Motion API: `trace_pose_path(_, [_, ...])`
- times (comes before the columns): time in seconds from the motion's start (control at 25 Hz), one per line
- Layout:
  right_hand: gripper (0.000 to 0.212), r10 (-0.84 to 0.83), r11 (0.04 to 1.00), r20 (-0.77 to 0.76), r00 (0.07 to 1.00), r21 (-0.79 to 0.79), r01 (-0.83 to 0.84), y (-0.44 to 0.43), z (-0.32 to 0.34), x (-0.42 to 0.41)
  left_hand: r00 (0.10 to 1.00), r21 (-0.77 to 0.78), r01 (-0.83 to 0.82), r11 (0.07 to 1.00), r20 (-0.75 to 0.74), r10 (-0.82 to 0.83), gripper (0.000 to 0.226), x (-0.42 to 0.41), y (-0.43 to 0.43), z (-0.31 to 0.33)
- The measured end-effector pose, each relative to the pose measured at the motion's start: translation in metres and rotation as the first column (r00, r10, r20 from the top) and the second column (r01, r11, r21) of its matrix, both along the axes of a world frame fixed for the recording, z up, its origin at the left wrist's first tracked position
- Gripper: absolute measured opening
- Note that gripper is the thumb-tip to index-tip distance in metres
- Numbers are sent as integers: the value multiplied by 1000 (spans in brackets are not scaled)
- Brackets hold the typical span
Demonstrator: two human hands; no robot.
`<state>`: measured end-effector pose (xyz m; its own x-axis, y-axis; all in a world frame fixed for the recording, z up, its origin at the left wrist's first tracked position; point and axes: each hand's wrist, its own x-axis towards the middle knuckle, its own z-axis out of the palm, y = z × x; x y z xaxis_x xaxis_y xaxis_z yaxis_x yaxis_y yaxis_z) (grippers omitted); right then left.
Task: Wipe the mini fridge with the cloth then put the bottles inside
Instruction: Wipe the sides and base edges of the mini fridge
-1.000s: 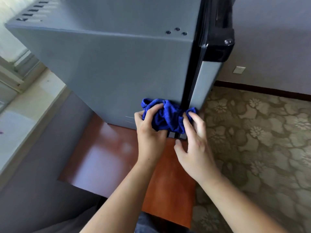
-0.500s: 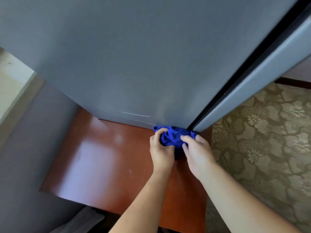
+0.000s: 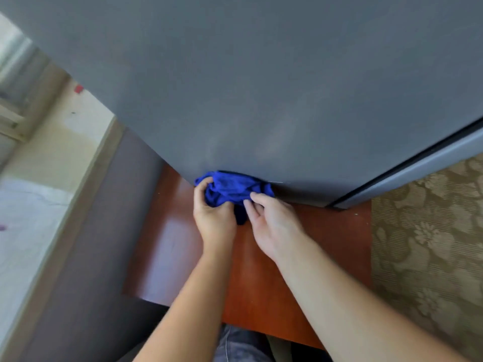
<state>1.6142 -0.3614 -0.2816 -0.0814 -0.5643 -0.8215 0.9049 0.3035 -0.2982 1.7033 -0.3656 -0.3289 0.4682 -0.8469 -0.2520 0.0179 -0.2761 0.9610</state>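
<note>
Fridge (image 3: 261, 87) fills the upper view: one broad grey side panel, close up, with faint pale smears low on it. At the right a dark seal line runs along the panel's edge, with the lighter grey door (image 3: 428, 163) beyond it, shut against the body. Cloth (image 3: 232, 188), blue and bunched, is pressed to the very bottom edge of the side panel, where the fridge meets the table (image 3: 326, 244). Part of it hangs down dark between my two hands. My left hand (image 3: 213, 215) grips the cloth from the left, fingers curled round the bunch. My right hand (image 3: 271, 220) lies flatter: fingers nearly straight, only their tips on the cloth's right lower edge, nothing clasped. Table is glossy red-brown. The fridge sits on its far part, and the near part carries only my forearms above it. Left of the table, a dull purple-grey wall (image 3: 91, 244) drops from a pale windowsill (image 3: 60, 142) that has a small red mark (image 3: 78, 88) on it. The fridge's back corner stands close to that sill. Right of the table, floral beige carpet (image 3: 428, 257). At the bottom, beyond the table's near edge, a bit of my jeans (image 3: 240, 343). The fridge's bulk blocks any look at its front or inside from here.
</note>
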Motion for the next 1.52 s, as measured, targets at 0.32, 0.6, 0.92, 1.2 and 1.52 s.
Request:
trace_pose_path(0.32, [23,60,994,115,992,-101,-49,-27,22,76,997,-17,-46,999,56,47,53,81,-28,44])
trace_pose_path(0.6, [18,-145,986,-29,989,-92,142,32,24,-49,996,3,65,998,-58,-65,58,-44,21,48])
trace_pose_path(0.92, [18,-295,951,-215,931,-162,264,90,43,-176,941,50,319,946,-134,-310,54,-171,74,61])
trace_pose_path(1.2, [27,-268,963,-280,922,-61,261,75,-15,-152,942,152,332,931,-93,-321,52,-161,63,3])
trace_pose_path(1.52, [26,-227,970,-256,940,28,242,49,-90,-116,922,305,366,879,-248,-298,48,-115,40,-69])
